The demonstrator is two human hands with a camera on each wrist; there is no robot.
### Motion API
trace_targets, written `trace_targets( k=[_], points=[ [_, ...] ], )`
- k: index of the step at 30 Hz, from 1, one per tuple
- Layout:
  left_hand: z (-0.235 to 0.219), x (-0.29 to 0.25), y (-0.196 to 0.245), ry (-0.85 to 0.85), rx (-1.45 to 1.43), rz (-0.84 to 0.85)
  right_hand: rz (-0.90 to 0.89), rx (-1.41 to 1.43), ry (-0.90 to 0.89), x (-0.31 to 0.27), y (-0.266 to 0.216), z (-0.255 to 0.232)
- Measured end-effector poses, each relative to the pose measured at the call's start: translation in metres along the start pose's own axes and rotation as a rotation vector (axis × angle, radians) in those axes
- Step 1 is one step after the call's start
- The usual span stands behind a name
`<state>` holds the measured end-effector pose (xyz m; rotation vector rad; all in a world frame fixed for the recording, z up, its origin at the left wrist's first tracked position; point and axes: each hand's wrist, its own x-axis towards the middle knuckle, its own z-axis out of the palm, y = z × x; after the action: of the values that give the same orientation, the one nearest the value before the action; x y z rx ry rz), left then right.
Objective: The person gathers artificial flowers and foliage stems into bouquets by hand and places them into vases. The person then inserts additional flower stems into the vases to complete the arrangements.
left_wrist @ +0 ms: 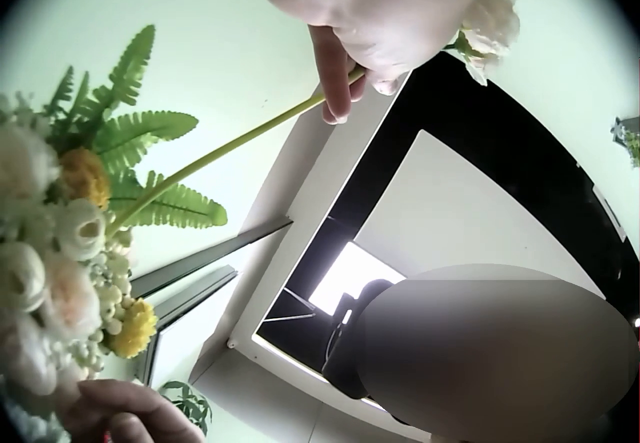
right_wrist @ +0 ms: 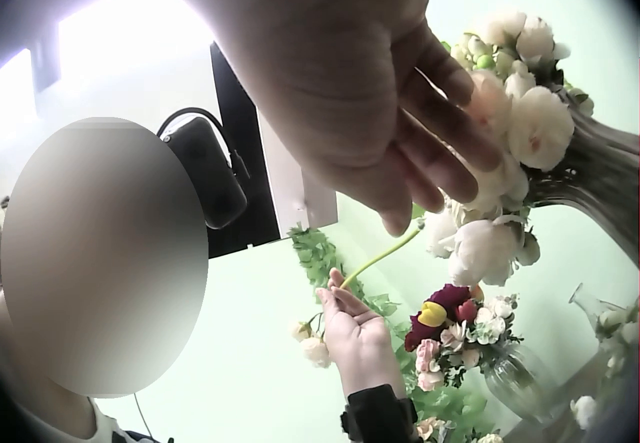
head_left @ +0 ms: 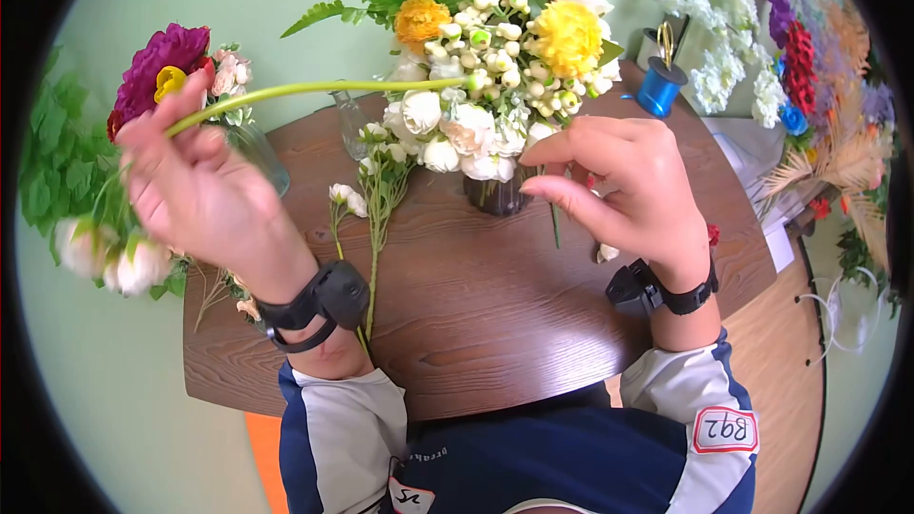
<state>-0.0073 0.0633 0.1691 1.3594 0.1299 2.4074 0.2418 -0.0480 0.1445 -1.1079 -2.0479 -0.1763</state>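
Observation:
My left hand (head_left: 205,190) is raised on the left side and pinches a long green stem (head_left: 314,88) between thumb and fingers. Pale pink-white blooms (head_left: 119,257) hang below that hand from the same artificial flower. The stem's cut end overlaps the white berries of a bouquet (head_left: 466,128) standing in a dark glass vase (head_left: 497,196). White roses, yellow blooms and a fern fill the bouquet. Beside its right side is my right hand (head_left: 628,181), fingers loosely bent and thumb apart from them, with the fingertips close to the white flowers (right_wrist: 540,128).
Behind my left hand, a glass vase (head_left: 262,157) holds a purple bloom (head_left: 171,62). A small clear bottle (head_left: 349,124) and loose white sprays (head_left: 381,200) are on the brown table (head_left: 476,324). A blue ribbon spool (head_left: 659,88) stands back right, near more flowers (head_left: 800,71).

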Motion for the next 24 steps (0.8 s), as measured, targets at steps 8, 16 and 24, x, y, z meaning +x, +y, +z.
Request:
trace_targets(
  k=[8,16,24],
  points=[
    [-0.002,0.006,-0.02,-0.008,0.175,-0.061,0.005,-0.034,0.121,-0.001,0.008,0.001],
    [0.017,-0.019,-0.029,-0.55,0.108,-0.304,-0.005,-0.077,0.093,-0.001,0.012,0.001],
    [0.011,-0.009,-0.026,-0.583,0.186,-0.192,-0.021,-0.077,0.074,-0.001,0.015,-0.001]
  ],
)
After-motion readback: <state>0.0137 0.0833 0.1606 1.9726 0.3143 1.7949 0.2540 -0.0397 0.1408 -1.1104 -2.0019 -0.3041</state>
